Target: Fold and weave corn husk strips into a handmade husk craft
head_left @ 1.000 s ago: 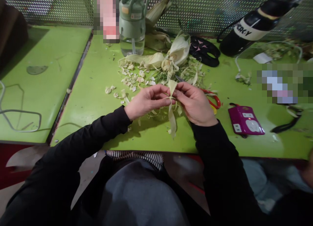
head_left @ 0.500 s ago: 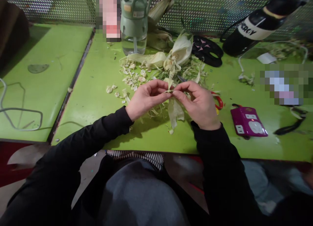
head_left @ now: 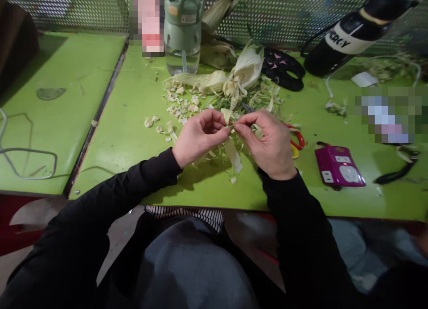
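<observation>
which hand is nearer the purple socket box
Right. The right hand is left of the purple socket box, a gap between; the left hand is farther left, past the right one.

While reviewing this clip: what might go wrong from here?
The pale husk strip, pinched at the fingertips of the left hand and right hand, looks thin and might tear or slip.

If dropped, it could get lost among the similar pale scraps on the table.

The red handle sticks out beside the right hand, so a sideways move might bump it.
</observation>
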`<state>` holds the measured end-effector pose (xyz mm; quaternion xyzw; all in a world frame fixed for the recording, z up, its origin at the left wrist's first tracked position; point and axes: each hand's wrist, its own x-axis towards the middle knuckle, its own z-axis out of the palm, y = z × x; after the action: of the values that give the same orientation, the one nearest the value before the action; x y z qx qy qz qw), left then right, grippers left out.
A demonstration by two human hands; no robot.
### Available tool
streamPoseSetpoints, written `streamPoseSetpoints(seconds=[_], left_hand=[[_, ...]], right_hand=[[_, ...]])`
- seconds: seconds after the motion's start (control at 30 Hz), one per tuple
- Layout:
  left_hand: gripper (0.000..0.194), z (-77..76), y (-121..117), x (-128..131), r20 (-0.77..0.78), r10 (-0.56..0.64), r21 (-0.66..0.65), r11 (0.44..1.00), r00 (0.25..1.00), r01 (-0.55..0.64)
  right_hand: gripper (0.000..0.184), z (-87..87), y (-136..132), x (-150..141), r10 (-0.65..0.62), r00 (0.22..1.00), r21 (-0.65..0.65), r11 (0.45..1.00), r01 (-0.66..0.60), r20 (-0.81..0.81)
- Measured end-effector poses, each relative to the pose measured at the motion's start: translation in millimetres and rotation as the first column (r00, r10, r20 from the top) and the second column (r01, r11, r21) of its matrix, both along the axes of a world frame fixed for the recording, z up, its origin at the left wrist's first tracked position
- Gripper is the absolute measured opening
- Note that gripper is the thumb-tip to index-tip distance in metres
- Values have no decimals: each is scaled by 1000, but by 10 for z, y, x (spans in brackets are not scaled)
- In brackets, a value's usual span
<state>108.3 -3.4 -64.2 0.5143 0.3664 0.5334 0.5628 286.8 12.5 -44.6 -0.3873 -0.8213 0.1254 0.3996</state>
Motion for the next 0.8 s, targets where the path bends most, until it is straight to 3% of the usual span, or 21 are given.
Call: streamPoseSetpoints(seconds=[0.3, 0.5, 0.8], left_hand=[[16, 37, -22, 15, -18, 33, -30, 999, 999, -33], [20, 30, -24, 13, -57, 83, 62, 995, 995, -79], [21, 15, -24, -8, -109, 109, 100, 990, 988, -98]], right_hand=[[16, -37, -14, 4, 5, 999, -33, 999, -7, -53], [18, -50, -13, -10, 57, 998, 62, 996, -57, 14], [16, -54, -21, -26, 19, 998, 189, 981, -32, 67]])
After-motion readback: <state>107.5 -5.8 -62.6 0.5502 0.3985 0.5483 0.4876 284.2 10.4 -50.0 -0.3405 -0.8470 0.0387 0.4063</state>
